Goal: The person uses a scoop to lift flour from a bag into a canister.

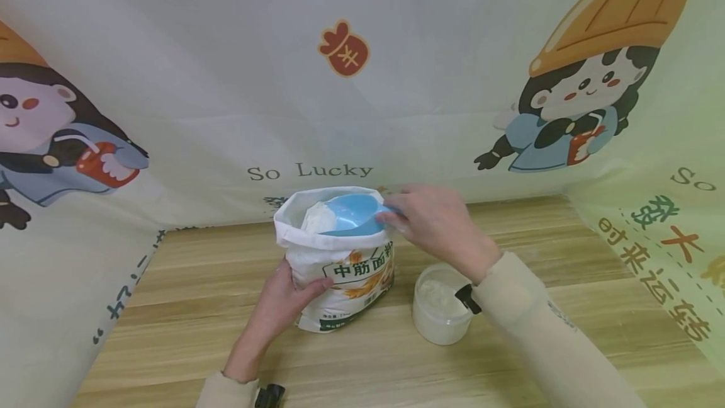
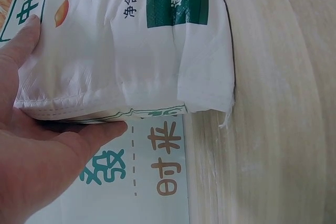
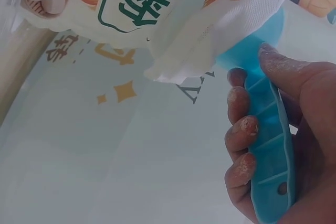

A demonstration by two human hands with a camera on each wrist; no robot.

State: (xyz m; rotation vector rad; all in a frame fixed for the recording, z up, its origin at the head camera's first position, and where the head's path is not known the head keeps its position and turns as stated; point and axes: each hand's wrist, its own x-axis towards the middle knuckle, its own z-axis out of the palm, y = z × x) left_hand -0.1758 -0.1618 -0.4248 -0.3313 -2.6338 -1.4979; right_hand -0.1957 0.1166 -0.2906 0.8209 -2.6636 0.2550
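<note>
Your right hand (image 1: 436, 219) has a blue scoop (image 1: 359, 213), and its grip is closed, with the fingers curled round the handle and the thumb lying along the top. White powder dusts those fingers. The wide part of the scoop is in the open top of a white bag (image 1: 351, 291), which stands on the wooden bench (image 1: 187, 307) in front of you. White flour (image 1: 319, 218) heaps up at the scoop's front end, but you cannot tell how much of it sits inside the scoop. Your left hand (image 1: 289, 291) has hold of the bag's left side; its grip is spread wide, with the thumb on the front and the other fingers round the side. The top edge of the bag is folded out. A round, see-through tub (image 1: 440, 334) sits on the bench, just right of the bag and near your right wrist, with white powder in it. Behind it all hangs a pale cloth (image 1: 243, 80) with cartoon pictures.
</note>
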